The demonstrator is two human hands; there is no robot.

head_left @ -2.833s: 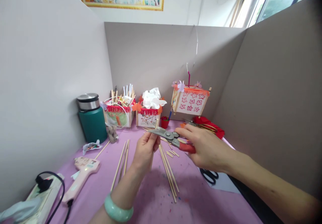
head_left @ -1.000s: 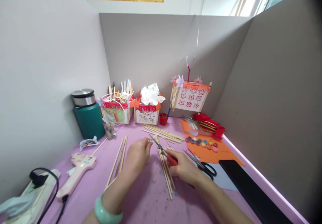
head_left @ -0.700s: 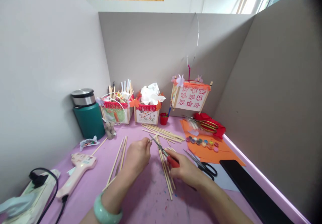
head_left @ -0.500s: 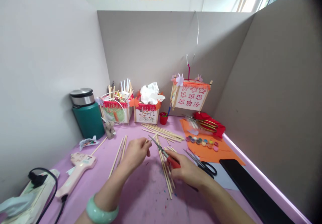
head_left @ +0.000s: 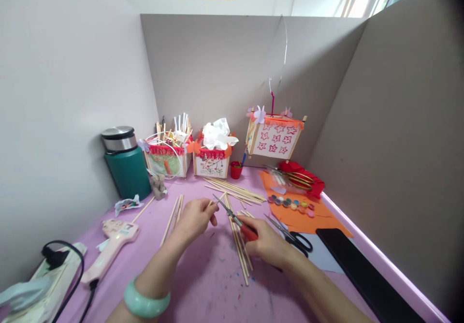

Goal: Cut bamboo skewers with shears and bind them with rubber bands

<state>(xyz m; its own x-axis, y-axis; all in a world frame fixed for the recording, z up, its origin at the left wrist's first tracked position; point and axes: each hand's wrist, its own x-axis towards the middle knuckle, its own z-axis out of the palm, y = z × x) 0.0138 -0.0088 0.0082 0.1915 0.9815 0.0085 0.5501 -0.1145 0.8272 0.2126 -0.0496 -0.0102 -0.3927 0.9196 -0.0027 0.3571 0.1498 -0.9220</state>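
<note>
My left hand point(head_left: 197, 216) is closed in a pinch on a thin wooden stick point(head_left: 222, 197), most of which the fingers hide. In my right hand point(head_left: 266, 241) is a pair of long-nose pliers point(head_left: 229, 211) with red handles, my fingers wrapped round them. The grey jaws point up and left, their tips right beside the left fingertips and the stick. Whether the jaws grip the stick I cannot tell. Beneath the pliers lie several loose wooden sticks point(head_left: 239, 255), and a few more sticks point(head_left: 169, 219) rest left of my left hand.
Black-handled scissors point(head_left: 290, 236) lie to the right, near paint pots point(head_left: 292, 203) on orange paper point(head_left: 326, 221). A glue gun point(head_left: 114, 245) and a green flask point(head_left: 127, 170) stand left. Behind are decorated boxes point(head_left: 211, 166), a red small bucket point(head_left: 236, 170) and a hanging lantern point(head_left: 275, 139).
Both hands stay almost in place. The plier tips and my right hand have shifted very slightly left.
</note>
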